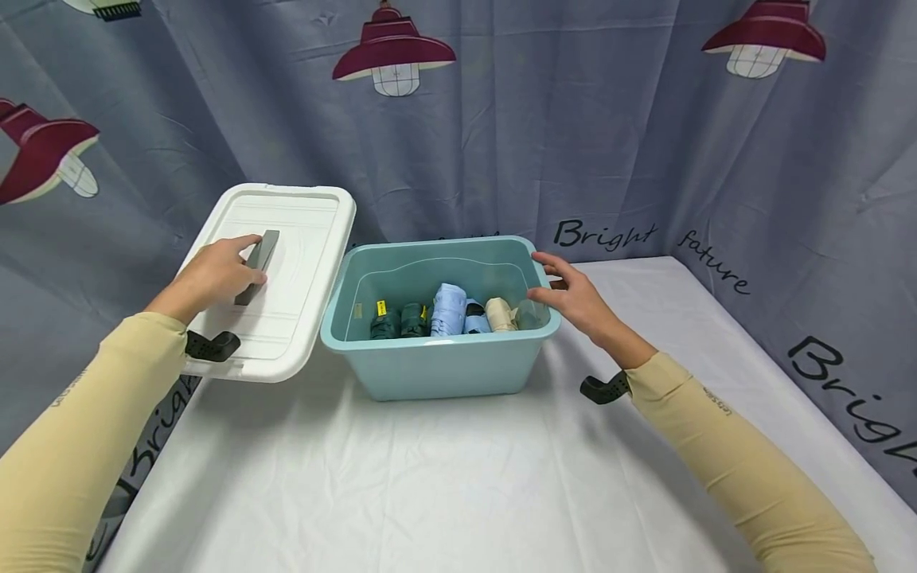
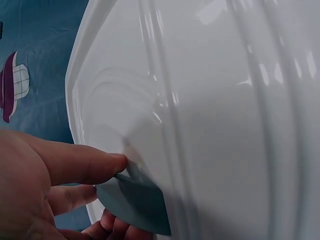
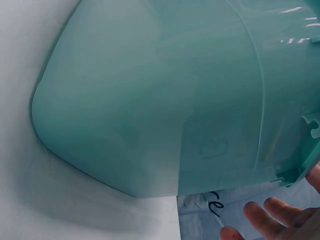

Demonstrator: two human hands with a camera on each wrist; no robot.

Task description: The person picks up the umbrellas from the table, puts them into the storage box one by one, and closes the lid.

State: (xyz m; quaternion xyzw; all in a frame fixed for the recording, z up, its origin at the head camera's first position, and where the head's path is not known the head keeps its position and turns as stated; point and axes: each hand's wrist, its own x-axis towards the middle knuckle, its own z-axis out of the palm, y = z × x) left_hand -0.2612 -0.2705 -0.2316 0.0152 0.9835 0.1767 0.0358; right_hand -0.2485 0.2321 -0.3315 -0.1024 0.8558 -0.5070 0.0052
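My left hand (image 1: 215, 274) pinches the grey handle (image 1: 258, 267) of a white plastic lid (image 1: 308, 278). The lid is tilted up at the left side of a blue-green storage bin (image 1: 437, 370), its edge overlapping the bin's left rim. In the left wrist view, thumb and fingers (image 2: 85, 165) lie on both sides of the handle. At the bin's right rim is my right hand (image 1: 576, 298), fingers spread and loosely bent, a fingertip touching the rim. Inside the bin stand rolled bundles: dark green (image 1: 385, 322), light blue (image 1: 449, 310) and cream (image 1: 499, 314).
The bin stands on a table with a white cloth (image 1: 458, 477). Behind it and along both sides hangs a grey-blue curtain (image 1: 573, 119) with printed lamps and lettering. A greyish translucent item (image 1: 530, 315) sits at the right end inside the bin.
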